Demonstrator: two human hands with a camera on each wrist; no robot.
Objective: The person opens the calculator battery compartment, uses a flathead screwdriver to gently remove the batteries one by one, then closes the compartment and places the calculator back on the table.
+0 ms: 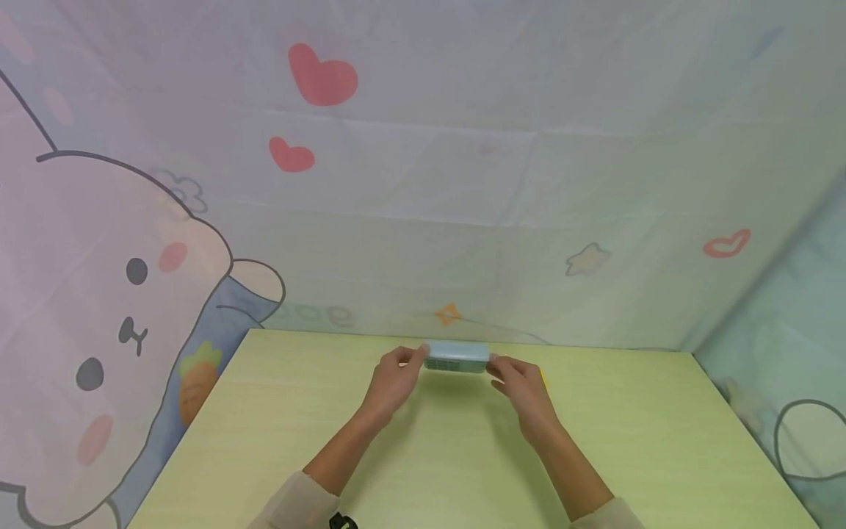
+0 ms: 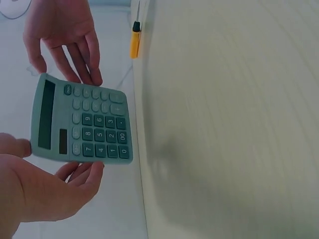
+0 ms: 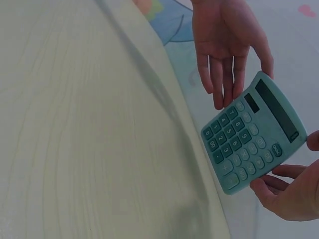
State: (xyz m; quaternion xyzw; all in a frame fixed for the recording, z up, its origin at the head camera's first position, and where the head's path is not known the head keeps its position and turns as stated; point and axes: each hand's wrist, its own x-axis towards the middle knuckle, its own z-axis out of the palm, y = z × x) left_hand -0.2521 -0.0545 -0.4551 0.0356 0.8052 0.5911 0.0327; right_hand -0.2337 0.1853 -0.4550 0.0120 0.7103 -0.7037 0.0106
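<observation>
A pale teal calculator (image 1: 456,355) is held up above the far part of the table, between my two hands. My left hand (image 1: 394,382) holds its left side by thumb and fingers. On the opposite side, my right hand (image 1: 524,389) holds the edge between thumb and fingers. The left wrist view shows the calculator (image 2: 82,122) face-on, with its dark display and darker number keys. Seen from the right wrist, the calculator (image 3: 254,134) is tilted, and the left hand's (image 3: 229,50) fingers reach straight along its edge.
A screwdriver (image 2: 135,42) with a yellow and black handle lies on the pale wood-grain table (image 1: 449,455), beyond the right hand. Behind the table's far edge hangs a printed cloth (image 1: 423,184) with hearts and a cartoon animal.
</observation>
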